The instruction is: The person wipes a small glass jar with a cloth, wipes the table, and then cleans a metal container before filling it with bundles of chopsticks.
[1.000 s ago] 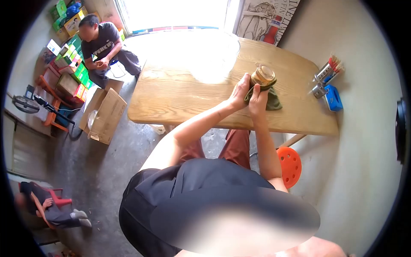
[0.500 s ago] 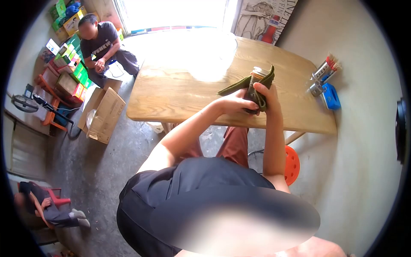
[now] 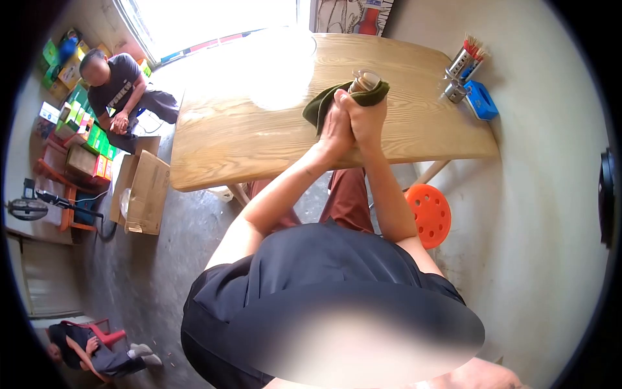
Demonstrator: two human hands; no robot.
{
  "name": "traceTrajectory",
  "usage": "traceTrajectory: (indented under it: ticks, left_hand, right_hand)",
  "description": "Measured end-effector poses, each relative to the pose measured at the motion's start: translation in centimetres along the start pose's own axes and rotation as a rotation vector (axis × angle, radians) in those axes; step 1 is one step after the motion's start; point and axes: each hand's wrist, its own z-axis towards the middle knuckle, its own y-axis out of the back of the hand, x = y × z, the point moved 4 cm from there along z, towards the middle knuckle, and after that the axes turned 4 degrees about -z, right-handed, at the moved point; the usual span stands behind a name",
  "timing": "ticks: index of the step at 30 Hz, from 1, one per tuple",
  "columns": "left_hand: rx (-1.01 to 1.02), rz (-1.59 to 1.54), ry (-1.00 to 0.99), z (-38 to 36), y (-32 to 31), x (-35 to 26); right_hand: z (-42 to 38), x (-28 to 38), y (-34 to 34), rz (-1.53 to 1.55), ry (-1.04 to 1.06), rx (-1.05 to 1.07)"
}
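Above the near half of the wooden table (image 3: 259, 152), a jar (image 3: 366, 79) with a pale lid is wrapped in a dark green cloth (image 3: 317, 107). My left hand (image 3: 337, 126) is closed on the cloth from the left side. Pressed against it, my right hand (image 3: 367, 118) is wrapped round the cloth and jar from the right, just under the top. Most of the jar's body is hidden by the cloth and my hands.
At the table's right end are holders with sticks (image 3: 463, 63), a metal cup (image 3: 455, 91) and a blue box (image 3: 481, 100). A red stool (image 3: 428, 216) stands below. One person (image 3: 120, 87) sits by an open carton (image 3: 148, 194), another (image 3: 84, 343) at lower left.
Both hands have come closer together around the jar, and the cloth now wraps it more fully. The camera view has shifted, so the table and people appear further left.
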Motion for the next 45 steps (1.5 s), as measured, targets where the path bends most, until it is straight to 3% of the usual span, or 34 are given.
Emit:
traceTrajectory:
  ticks: [2, 4, 6, 8, 14, 16, 18, 19, 22, 23, 24, 26, 28, 30, 32, 34, 36, 38, 39, 40, 43, 45]
  left_hand:
    - [-0.075, 0.152, -0.077, -0.1, 0.2, -0.3]
    - [0.022, 0.08, -0.013, 0.2, -0.1, 1.1]
    - [-0.079, -0.015, -0.235, -0.7, -0.1, 0.0]
    - [-0.06, 0.006, -0.175, -0.9, 1.1, -2.6]
    - [0.098, -0.109, -0.043, -0.5, 2.9, -2.6]
    - [0.062, -0.182, -0.054, -1.1, 2.2, -2.2]
    - [-0.164, -0.103, -0.15, -2.4, 2.0, -2.4]
    - [-0.172, 0.111, -0.158, -2.8, 2.6, -4.0]
    - [-0.119, 0.249, -0.252, -2.7, 5.8, -6.2]
    - [-0.215, 0.239, -0.28, -1.9, 7.1, -6.8]
    - [-0.245, 0.174, -0.25, -0.8, 7.8, -6.5]
    - [-0.054, -0.19, -0.041, 2.3, 7.3, -3.9]
    - [0.273, -0.6, 0.245, 3.9, 6.4, -3.6]
    - [0.251, -0.707, 0.289, 4.0, 6.1, -1.5]
    - [0.291, -0.641, 0.225, 4.5, 6.0, -1.3]
    - [0.338, -0.581, 0.163, 4.4, 5.4, -3.1]
    - [0.111, -0.673, 0.145, 4.1, 5.4, -4.8]
    - [0.036, -0.504, 0.13, 4.0, 5.1, -4.5]
    - [-0.092, -0.363, 0.04, 3.7, 5.2, -4.9]
    - [-0.219, -0.223, -0.051, 3.4, 5.4, -5.4]
    - [-0.244, -0.544, 0.004, 3.1, 4.6, -4.6]
    - [-0.218, -0.637, 0.116, 2.5, 4.5, -3.8]
  right_hand:
    - [-0.6, -0.5, 0.1, 0.109, -0.044, 0.003]
    - [-0.7, -1.2, 0.1, 0.108, -0.175, 0.242]
    - [-0.3, -1.5, 0.8, 0.128, -0.214, 0.31]
    - [0.1, -2.1, 1.0, 0.281, -0.387, 0.457]
    - [-0.9, -1.3, 1.0, 0.34, -0.23, 0.479]
    - [-1.2, -1.2, 0.9, 0.377, -0.193, 0.441]
    - [-1.1, -0.6, 0.8, 0.312, -0.028, 0.395]
    - [-0.9, -0.5, 1.0, 0.335, -0.088, 0.382]
    - [1.3, -0.4, 2.5, 0.14, -0.175, 0.462]
    - [2.1, -0.5, 2.9, 0.12, -0.144, 0.523]
    - [2.4, -0.6, 2.8, 0.123, -0.149, 0.528]
    - [2.2, -0.6, 2.2, 0.251, -0.21, 0.644]
    - [1.2, -1.1, 1.1, 0.294, -0.258, 0.681]
    - [0.4, -3.1, 0.0, 0.5, -0.569, 0.594]
    - [0.1, -2.4, -0.6, 0.56, -0.586, 0.593]
    - [-0.2, -2.0, -0.7, 0.588, -0.688, 0.45]
    - [-0.1, -2.2, -0.8, 0.54, -0.671, 0.377]
    - [-0.4, -2.6, -0.6, 0.361, -0.574, 0.251]
    - [-0.9, -1.0, -1.3, 0.238, -0.303, 0.239]
    - [-2.0, 0.0, -1.7, 0.197, -0.239, 0.261]
    - [-4.4, 2.2, -2.0, 0.235, -0.142, 0.203]
    - [-5.7, 3.6, -1.4, -0.179, 0.479, 0.057]
